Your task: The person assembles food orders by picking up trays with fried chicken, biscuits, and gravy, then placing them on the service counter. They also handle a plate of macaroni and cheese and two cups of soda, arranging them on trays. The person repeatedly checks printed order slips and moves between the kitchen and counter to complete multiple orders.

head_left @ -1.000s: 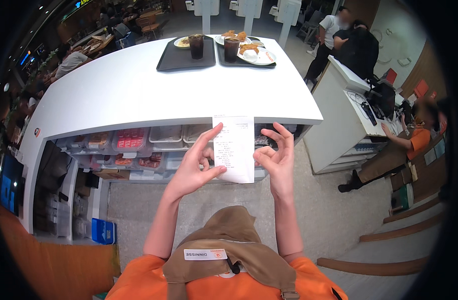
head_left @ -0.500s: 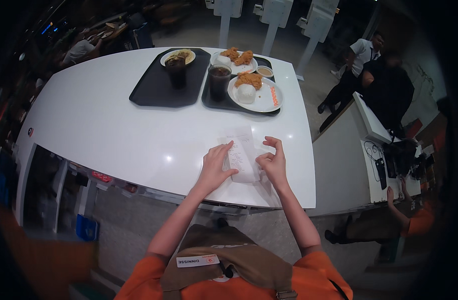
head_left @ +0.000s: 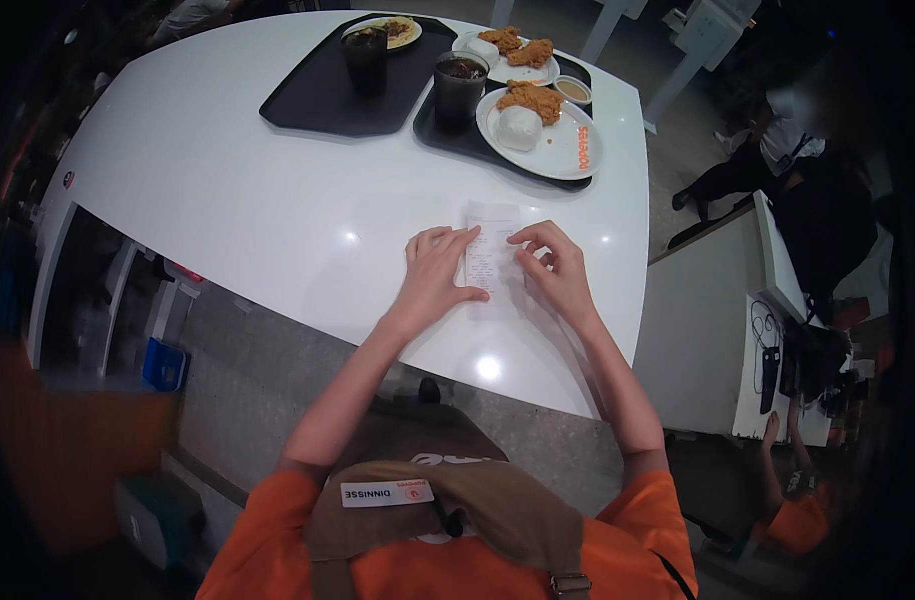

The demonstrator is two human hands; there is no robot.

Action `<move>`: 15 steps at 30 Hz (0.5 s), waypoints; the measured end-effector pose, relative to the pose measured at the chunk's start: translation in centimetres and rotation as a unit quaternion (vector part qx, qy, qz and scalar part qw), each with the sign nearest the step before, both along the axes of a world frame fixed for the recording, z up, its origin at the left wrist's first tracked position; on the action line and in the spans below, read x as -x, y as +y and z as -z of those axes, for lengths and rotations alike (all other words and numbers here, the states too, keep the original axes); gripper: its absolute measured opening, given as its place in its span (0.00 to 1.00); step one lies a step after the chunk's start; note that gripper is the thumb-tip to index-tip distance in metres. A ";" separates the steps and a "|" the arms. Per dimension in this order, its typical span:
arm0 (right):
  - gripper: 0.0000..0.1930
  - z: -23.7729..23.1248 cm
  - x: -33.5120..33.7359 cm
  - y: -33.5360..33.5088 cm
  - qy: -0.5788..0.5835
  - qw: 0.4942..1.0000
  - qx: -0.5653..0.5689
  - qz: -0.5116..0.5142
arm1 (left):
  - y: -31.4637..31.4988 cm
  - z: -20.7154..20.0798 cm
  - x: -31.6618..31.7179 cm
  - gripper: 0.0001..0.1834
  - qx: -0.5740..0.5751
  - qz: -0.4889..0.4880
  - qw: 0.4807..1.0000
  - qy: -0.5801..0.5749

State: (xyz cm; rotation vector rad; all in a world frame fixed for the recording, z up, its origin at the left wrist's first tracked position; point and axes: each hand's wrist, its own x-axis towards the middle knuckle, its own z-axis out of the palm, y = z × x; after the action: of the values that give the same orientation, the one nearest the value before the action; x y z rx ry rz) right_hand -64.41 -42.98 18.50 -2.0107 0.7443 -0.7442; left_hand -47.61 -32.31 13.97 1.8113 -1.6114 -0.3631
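Observation:
A narrow white printed receipt [head_left: 492, 265] lies on the white table before me. On its left edge rests my left hand [head_left: 437, 272], open, with thumb and index finger spread apart along the paper and the other fingers bent. My right hand [head_left: 559, 268] is at the receipt's right edge, open, its fingers bent and the index fingertip over the paper. A gap shows between that index finger and the thumb. Whether the right fingertips touch the receipt I cannot tell.
Beyond the receipt, a dark tray [head_left: 317, 95] carries a dark drink [head_left: 365, 62] and a plate of food [head_left: 402, 38]. Beside it, another tray [head_left: 447, 145] bears fried chicken [head_left: 530, 100], wrapped white mounds, a sauce cup [head_left: 573, 90] and another drink [head_left: 460, 95]. People stand at right.
My right hand has come closer to the receipt, its raised index finger now lowered over the paper. The left hand stays at the left edge. My view has shifted, so the trays appear higher.

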 end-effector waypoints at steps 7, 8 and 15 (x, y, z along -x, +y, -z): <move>0.07 0.6 -1.6 -0.2 0.030 0.988 0.063 -0.135 | -0.1 -0.1 -0.1 0.49 0.002 0.010 1.000 0.018; 0.07 0.9 -1.6 -0.4 0.031 0.991 0.050 -0.119 | -0.1 -0.1 -0.1 0.49 -0.003 0.006 1.000 0.016; 0.02 2.0 -1.1 -1.9 0.004 0.998 0.009 -0.063 | 0.0 0.0 0.0 0.47 0.005 -0.001 1.000 -0.004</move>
State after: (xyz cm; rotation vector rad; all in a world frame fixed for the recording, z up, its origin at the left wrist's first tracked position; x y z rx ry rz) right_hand -63.27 -44.91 16.47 -2.0566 0.6121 -0.6716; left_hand -47.59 -32.35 13.98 1.8089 -1.6132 -0.3475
